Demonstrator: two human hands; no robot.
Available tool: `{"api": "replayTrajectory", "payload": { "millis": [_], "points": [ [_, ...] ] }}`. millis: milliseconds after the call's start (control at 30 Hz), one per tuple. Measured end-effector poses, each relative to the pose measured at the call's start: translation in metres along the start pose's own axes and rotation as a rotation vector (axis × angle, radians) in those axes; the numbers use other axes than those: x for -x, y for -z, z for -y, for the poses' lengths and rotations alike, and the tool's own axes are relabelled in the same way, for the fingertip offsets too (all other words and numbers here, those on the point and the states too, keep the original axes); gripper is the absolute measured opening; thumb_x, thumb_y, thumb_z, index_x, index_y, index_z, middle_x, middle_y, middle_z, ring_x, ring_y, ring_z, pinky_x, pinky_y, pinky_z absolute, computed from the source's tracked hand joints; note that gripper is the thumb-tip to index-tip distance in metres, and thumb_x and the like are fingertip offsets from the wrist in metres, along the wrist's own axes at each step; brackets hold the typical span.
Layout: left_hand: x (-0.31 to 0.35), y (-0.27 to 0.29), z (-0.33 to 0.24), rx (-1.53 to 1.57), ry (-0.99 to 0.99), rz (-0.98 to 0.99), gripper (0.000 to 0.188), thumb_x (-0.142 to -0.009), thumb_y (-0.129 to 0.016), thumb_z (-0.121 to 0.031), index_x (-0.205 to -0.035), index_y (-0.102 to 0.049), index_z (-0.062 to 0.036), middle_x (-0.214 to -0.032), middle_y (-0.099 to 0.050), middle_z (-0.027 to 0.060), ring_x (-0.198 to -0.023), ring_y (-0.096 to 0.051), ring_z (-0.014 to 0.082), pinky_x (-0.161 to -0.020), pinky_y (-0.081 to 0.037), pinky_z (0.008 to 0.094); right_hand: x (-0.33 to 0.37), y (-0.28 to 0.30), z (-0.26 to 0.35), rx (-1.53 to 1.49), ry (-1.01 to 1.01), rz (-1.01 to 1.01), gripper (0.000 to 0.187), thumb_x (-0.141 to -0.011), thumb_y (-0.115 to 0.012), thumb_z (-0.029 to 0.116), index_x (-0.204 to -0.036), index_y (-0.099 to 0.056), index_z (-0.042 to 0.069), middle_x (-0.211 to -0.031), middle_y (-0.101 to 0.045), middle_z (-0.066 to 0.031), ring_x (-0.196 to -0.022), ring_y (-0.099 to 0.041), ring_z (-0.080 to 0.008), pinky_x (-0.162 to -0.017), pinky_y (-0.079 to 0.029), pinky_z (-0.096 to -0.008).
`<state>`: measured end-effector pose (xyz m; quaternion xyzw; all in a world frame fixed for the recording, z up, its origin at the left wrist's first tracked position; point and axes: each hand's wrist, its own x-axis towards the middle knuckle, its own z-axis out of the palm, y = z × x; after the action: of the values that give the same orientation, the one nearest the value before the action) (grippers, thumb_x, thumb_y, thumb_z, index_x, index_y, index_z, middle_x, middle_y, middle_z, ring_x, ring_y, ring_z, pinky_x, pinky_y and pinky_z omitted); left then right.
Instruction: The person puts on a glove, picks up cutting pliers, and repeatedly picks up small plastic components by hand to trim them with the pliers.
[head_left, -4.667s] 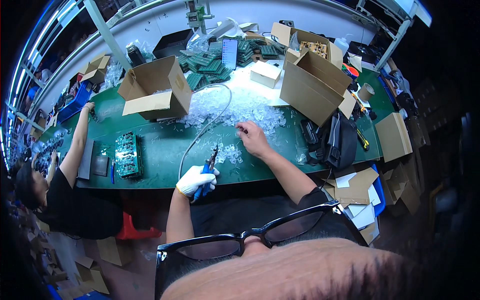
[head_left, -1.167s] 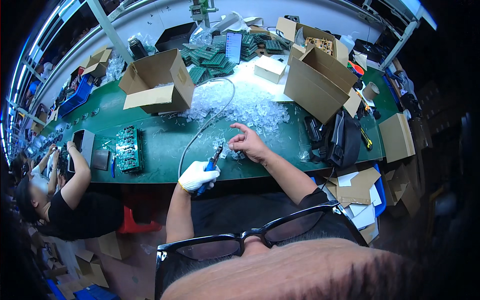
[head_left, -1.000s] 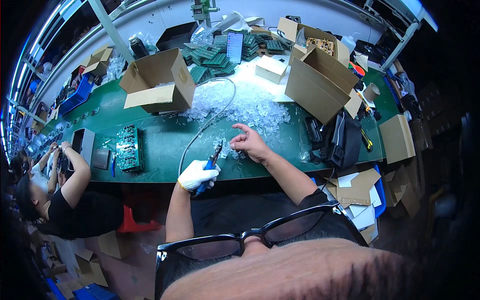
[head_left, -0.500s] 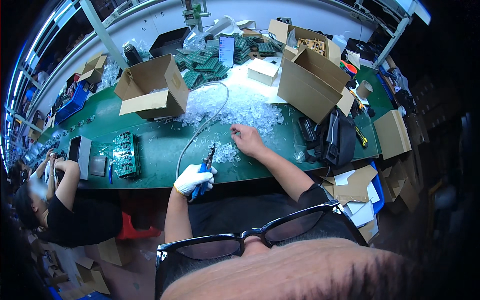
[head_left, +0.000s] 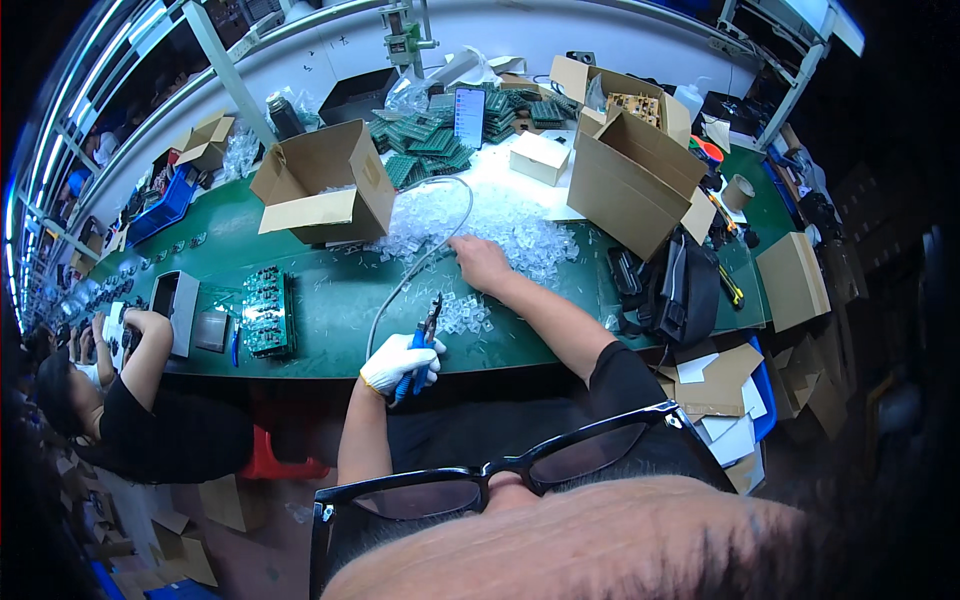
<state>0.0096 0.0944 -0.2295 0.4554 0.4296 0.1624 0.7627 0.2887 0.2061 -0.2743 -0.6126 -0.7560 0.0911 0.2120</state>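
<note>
My left hand point(head_left: 400, 366), in a white knit glove, is closed around the blue handles of diagonal cutters point(head_left: 427, 328). Their jaws point up and away, a little above the table. My bare right hand point(head_left: 482, 263) reaches to the near edge of a big heap of small clear plastic pieces point(head_left: 510, 225). Its fingers are bent together at the heap; anything between them is too small to make out. A smaller group of clear pieces point(head_left: 465, 314) lies between the cutters and my right forearm. A grey cable point(head_left: 392, 292) curves across the green table point(head_left: 330, 300) past my left hand.
Open cardboard boxes point(head_left: 330, 215) point(head_left: 635, 185) flank the heap. Behind it are green circuit boards point(head_left: 430, 140), a phone point(head_left: 469, 118) and a small white box point(head_left: 539, 158). A black bag point(head_left: 685, 290) lies right. At left, a co-worker point(head_left: 150, 420) sits near stacked boards point(head_left: 267, 312).
My right hand has moved away from me and slightly left, to the heap's edge. My left hand still holds the cutters. The whole view has shifted slightly.
</note>
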Motion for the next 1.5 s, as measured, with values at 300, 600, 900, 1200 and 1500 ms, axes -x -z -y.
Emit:
{"api": "replayTrajectory", "payload": {
  "millis": [300,600,900,1200,1500],
  "points": [
    [0.0,0.003,0.0,0.002,0.003,0.022,0.044,-0.092,-0.082,-0.025,-0.124,-0.072,0.0041,-0.092,-0.076,0.0077,-0.079,-0.075,0.0194,-0.076,-0.062,0.0342,0.05,0.003,-0.01,-1.189,-0.293,0.008,0.028,-0.105,-0.072,0.009,-0.133,-0.07,0.006,-0.101,-0.073,-0.0058,-0.089,-0.07,-0.0161,-0.079,-0.059,-0.0313],
    [0.0,0.005,0.0,0.0,-0.005,0.048,0.048,-0.092,-0.083,-0.027,-0.127,-0.071,0.0041,-0.094,-0.077,0.0082,-0.081,-0.076,0.0197,-0.077,-0.062,0.0336,0.082,0.0,0.016,-1.692,-0.404,0.137,0.025,-0.104,-0.073,0.006,-0.129,-0.071,-0.001,-0.115,-0.073,-0.0063,-0.095,-0.071,-0.0148,-0.082,-0.059,-0.0296],
    [-0.004,0.011,0.008,0.008,-0.003,0.057,0.048,-0.093,-0.083,-0.026,-0.127,-0.07,0.0047,-0.095,-0.077,0.0089,-0.082,-0.076,0.0211,-0.078,-0.062,0.0349,0.081,0.0,0.023,-1.678,-0.396,0.186,0.031,-0.1,-0.077,0.005,-0.13,-0.072,0.0,-0.112,-0.074,-0.0037,-0.096,-0.068,-0.0131,-0.083,-0.055,-0.0291],
    [-0.004,0.012,0.006,-0.006,0.005,0.068,0.05,-0.092,-0.084,-0.027,-0.128,-0.07,0.0049,-0.095,-0.077,0.009,-0.083,-0.076,0.0208,-0.078,-0.062,0.0349,0.079,0.006,0.028,-1.827,-0.448,0.22,0.02,-0.105,-0.071,0.002,-0.125,-0.071,0.003,-0.106,-0.073,-0.004,-0.094,-0.072,-0.0149,-0.079,-0.06,-0.0299],
    [-0.005,0.014,0.007,-0.003,-0.001,0.079,0.051,-0.092,-0.083,-0.029,-0.129,-0.07,0.0044,-0.096,-0.077,0.0092,-0.083,-0.077,0.0209,-0.078,-0.063,0.035,0.082,0.006,0.036,-1.626,-0.428,0.161,0.021,-0.101,-0.078,0.009,-0.12,-0.072,0.002,-0.114,-0.075,-0.0058,-0.098,-0.071,-0.0159,-0.079,-0.056,-0.0307]
  ]
}}
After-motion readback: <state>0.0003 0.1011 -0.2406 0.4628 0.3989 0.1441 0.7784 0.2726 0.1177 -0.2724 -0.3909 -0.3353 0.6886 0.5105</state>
